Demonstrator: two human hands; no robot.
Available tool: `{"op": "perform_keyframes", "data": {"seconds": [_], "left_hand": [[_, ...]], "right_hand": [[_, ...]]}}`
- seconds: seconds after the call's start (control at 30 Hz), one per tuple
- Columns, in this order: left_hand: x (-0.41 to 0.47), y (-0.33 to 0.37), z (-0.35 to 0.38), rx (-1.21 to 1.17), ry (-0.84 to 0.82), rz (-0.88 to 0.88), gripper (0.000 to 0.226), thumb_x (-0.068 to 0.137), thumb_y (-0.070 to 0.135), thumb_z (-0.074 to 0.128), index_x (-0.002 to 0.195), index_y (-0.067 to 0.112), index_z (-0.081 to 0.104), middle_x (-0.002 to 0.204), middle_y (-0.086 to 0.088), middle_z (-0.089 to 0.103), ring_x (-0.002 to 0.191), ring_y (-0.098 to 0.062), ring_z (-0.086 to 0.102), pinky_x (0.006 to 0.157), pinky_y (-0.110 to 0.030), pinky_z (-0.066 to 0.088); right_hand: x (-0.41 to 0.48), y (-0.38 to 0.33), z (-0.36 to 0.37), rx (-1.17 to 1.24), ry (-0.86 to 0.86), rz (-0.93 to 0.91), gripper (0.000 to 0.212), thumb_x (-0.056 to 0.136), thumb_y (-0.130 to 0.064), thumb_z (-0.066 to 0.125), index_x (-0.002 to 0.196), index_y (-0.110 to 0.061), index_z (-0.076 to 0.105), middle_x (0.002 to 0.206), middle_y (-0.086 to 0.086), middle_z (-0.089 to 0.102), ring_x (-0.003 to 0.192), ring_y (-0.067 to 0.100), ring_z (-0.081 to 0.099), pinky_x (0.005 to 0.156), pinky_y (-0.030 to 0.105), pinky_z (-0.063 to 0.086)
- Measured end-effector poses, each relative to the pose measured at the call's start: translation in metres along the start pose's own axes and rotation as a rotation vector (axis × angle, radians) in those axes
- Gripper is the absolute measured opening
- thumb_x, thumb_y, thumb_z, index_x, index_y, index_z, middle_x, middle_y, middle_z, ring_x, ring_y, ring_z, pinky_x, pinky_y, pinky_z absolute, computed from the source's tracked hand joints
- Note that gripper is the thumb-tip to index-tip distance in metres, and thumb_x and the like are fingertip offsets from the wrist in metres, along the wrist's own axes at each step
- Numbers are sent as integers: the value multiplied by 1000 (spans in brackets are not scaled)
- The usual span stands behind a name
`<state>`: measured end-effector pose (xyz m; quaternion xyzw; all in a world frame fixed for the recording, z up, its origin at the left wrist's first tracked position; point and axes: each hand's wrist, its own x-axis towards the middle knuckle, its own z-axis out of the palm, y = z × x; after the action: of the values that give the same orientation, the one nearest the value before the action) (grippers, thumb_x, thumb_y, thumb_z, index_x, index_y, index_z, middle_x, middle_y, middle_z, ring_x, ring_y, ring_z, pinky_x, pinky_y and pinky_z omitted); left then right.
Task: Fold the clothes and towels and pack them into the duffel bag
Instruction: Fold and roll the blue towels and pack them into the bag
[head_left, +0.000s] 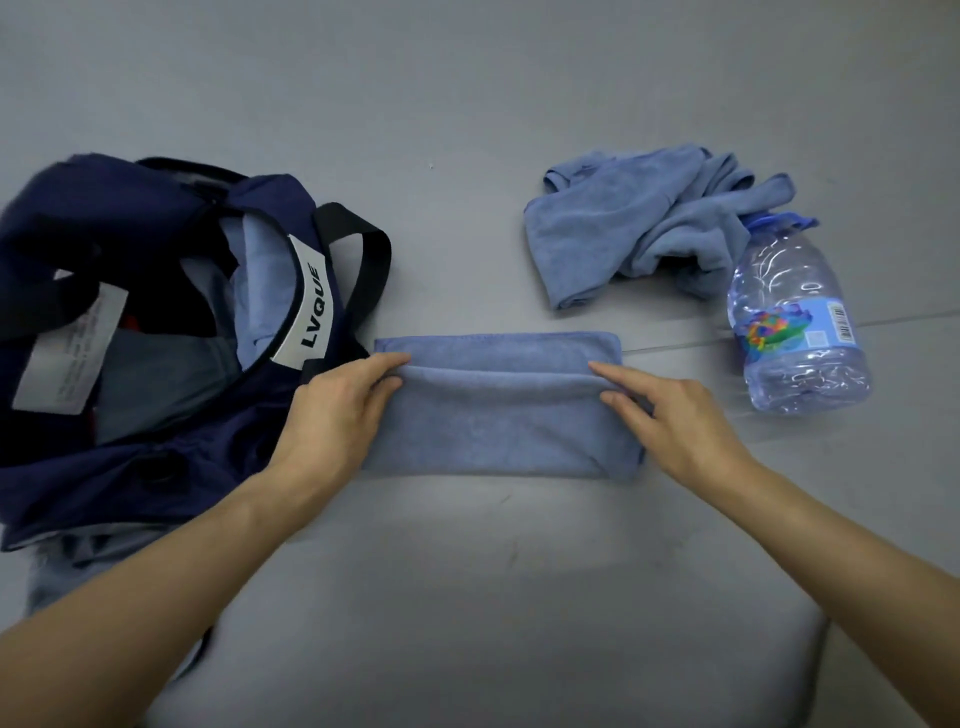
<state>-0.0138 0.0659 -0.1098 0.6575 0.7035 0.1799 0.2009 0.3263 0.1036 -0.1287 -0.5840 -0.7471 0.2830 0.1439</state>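
Observation:
A light blue towel (498, 410) lies on the grey floor in front of me, partly folded into a long band. My left hand (337, 410) pinches the upper folded edge at its left end. My right hand (670, 415) pinches the same edge at its right end, index finger stretched along the fold. An open navy duffel bag (156, 467) with black handles and a white "LVQUE" label sits at the left, touching the towel's left end; folded blue and grey cloth shows inside it. A crumpled light blue towel (639, 223) lies at the back right.
A clear plastic water bottle (795, 322) with a blue cap and a colourful label lies on its side at the right, its cap end against the crumpled towel. Grey floor (467, 597) stretches all around, with a seam line running right of the folded towel.

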Motion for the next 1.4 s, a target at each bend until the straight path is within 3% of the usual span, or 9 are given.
{"op": "perform_keyframes", "data": {"seconds": [0.17, 0.3, 0.47, 0.57, 0.67, 0.83, 0.93, 1.13, 1.4], "left_hand": [[19, -13, 14, 167, 24, 122, 75, 89, -8, 50, 147, 40, 47, 111, 5, 64, 90, -26, 64, 73, -42, 55], [30, -19, 28, 202, 49, 89, 79, 85, -11, 48, 149, 34, 45, 117, -1, 62, 96, -28, 62, 76, -43, 55], [30, -13, 58, 399, 50, 264, 76, 89, -12, 51, 156, 17, 32, 157, -24, 31, 145, -45, 30, 118, -51, 31], [15, 4, 79, 377, -79, 324, 59, 102, 17, 37, 159, 17, 22, 163, -21, 23, 151, -39, 19, 123, -49, 14], [2, -3, 87, 363, -250, 39, 66, 101, 53, 10, 160, 25, -3, 168, -10, -5, 155, -28, -5, 125, -47, 1], [-12, -25, 74, 426, -366, 24, 68, 96, 66, 2, 152, 38, -26, 161, 1, -34, 148, -17, -31, 123, -44, -13], [-13, -39, 69, 489, -354, 128, 69, 95, 64, -3, 157, 36, -17, 164, -5, -26, 150, -20, -27, 122, -42, -13], [2, -20, 77, 438, -139, 178, 56, 102, 25, 51, 155, 17, 35, 163, -23, 19, 152, -40, 17, 124, -49, 16], [-47, 1, 103, 324, -165, 296, 55, 104, 43, 30, 154, 21, 39, 163, -14, 26, 151, -31, 23, 123, -46, 11]], "right_hand": [[28, 10, 9, -135, 104, -161, 41, 99, -23, 53, 137, -38, 59, 92, 5, 75, 75, 34, 68, 67, 41, 55], [57, 19, 21, -279, 44, -153, 44, 102, -23, 50, 143, -41, 51, 111, 5, 71, 99, 33, 66, 76, 42, 55], [63, 11, 38, -484, 106, -88, 48, 100, -24, 51, 148, -25, 47, 160, 12, 33, 148, 34, 28, 113, 53, 34], [42, 2, 61, -495, 26, -223, 54, 101, -41, 37, 151, -21, 42, 164, 13, 25, 152, 34, 21, 119, 58, 23], [24, 3, 75, -558, -179, -185, 69, 98, -61, 15, 159, -28, 20, 168, 6, 13, 155, 28, 7, 122, 59, 9], [13, 4, 74, -584, -253, -105, 73, 93, -67, -1, 158, -35, -10, 167, -2, -16, 153, 22, -18, 122, 54, -9], [-6, 1, 76, -557, -244, -82, 76, 93, -70, 6, 160, -34, 2, 168, -1, -6, 155, 24, -5, 123, 51, -2], [-52, -2, 69, -688, -133, -79, 77, 91, -70, 26, 150, -24, 46, 150, 13, 47, 116, 37, 53, 87, 48, 46], [-95, -63, 107, -540, -116, -84, 85, 76, -69, 35, 126, -7, 67, 94, 6, 64, 72, 22, 64, 61, 31, 55]]}}
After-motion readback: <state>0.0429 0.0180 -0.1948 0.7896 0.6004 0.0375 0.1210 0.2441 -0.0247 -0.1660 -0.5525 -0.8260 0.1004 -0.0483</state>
